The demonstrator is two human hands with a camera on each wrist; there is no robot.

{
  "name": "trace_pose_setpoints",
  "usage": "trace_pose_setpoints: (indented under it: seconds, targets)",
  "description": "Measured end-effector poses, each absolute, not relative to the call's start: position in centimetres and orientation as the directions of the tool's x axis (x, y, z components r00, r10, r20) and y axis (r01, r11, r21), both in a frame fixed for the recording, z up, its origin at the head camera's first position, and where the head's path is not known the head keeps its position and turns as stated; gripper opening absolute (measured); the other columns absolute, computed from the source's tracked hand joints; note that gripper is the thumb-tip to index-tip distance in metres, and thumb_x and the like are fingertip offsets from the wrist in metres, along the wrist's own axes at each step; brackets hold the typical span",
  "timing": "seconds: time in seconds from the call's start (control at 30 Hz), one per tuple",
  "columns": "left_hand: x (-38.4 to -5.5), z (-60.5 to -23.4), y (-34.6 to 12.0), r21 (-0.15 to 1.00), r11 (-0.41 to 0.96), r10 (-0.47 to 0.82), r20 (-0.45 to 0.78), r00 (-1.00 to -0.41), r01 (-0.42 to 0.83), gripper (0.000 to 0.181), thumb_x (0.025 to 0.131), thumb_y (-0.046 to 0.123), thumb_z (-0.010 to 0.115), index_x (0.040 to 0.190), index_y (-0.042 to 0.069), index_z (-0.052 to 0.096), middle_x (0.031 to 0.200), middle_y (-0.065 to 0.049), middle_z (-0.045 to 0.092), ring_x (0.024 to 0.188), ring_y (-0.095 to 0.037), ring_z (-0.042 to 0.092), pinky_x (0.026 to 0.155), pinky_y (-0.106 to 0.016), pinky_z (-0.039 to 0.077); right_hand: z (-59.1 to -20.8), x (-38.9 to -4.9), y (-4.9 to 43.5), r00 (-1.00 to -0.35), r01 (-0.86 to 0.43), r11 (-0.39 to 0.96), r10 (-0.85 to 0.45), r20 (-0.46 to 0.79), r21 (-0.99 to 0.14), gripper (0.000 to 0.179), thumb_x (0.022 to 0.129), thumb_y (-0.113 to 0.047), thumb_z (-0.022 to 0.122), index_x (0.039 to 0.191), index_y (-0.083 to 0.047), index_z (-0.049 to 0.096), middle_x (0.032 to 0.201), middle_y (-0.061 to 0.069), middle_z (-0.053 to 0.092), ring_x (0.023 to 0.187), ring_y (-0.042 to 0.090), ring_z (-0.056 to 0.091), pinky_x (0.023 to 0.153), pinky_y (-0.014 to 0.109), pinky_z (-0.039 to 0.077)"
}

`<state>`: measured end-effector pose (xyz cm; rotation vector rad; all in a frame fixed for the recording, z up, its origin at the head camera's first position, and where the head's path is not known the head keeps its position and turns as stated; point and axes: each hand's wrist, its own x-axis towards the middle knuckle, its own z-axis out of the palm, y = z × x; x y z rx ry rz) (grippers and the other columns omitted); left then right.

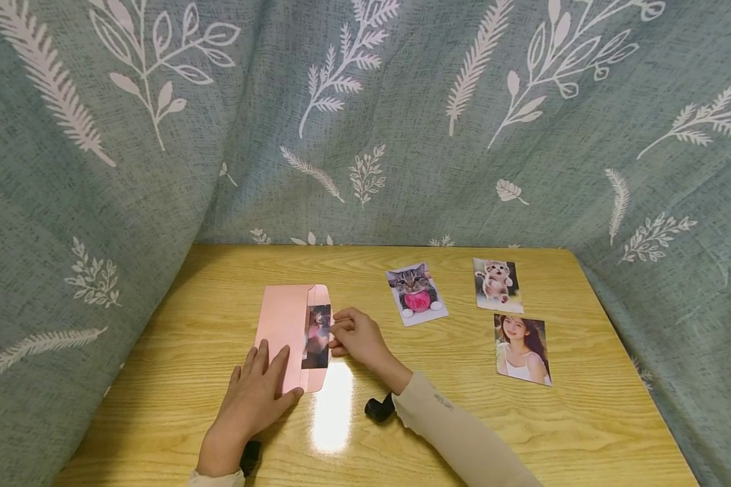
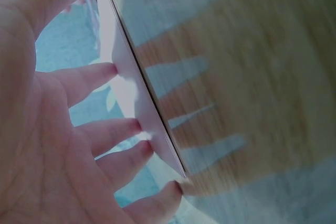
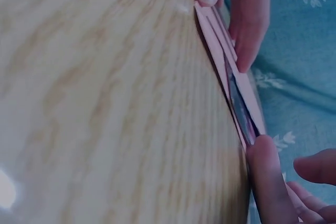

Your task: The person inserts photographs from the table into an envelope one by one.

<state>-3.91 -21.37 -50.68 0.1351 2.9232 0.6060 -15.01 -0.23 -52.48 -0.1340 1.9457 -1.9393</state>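
Take the pink envelope (image 1: 277, 311) as the dial, with 12 o'clock away from the person: it lies flat on the tabletop (image 1: 451, 426), its flap spread toward 3 o'clock, and the dark photo (image 1: 319, 336) sits at its mouth, partly between the 2 pink layers in the right wrist view. The left hand (image 1: 250, 389), coming in from 7 o'clock, has its fingers spread and pressed on the envelope, its thumb near the corner at about 5 o'clock. The right hand (image 1: 359, 338) reaches in from 3 o'clock, fingers bent lightly, index fingertip against the photo's outer edge and thumb well apart from it, so nothing looks pinched. Good work here seems to depend on the left hand pinning the envelope without squeezing the mouth shut; its pressure would best stay toward 8 o'clock. The photo should travel level along the 3-to-9 line, with the push or pull centred on its outer edge, since a skewed photo could catch a corner and crease the paper. The cat photo (image 1: 417, 294) and kitten photo (image 1: 497, 281), both between 2 and 3 o'clock, and the portrait photo (image 1: 522, 348) at 3 o'clock lie well apart, leaving the right forearm room.
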Motion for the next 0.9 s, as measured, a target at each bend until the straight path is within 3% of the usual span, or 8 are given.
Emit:
trace_pose_setpoints:
  seconds: [0.9]
  targets:
    - [-3.87, -50.61, -21.35, 0.396, 0.916, 0.124, -0.142, -0.982, 0.058, 0.082, 0.092, 0.048, 0.069, 0.156, 0.01, 0.035, 0.158, -0.034, 0.017, 0.145, -0.053, 0.013, 0.107, -0.075, 0.016, -52.2, -15.12, -0.51, -0.884, 0.305, -0.064, -0.389, -0.258, -0.95, 0.03, 0.099, 0.003, 0.056, 0.128, 0.009, 0.053, 0.106, 0.027, 0.068, 0.072, 0.026, 0.071, 0.067, 0.04, 0.061]
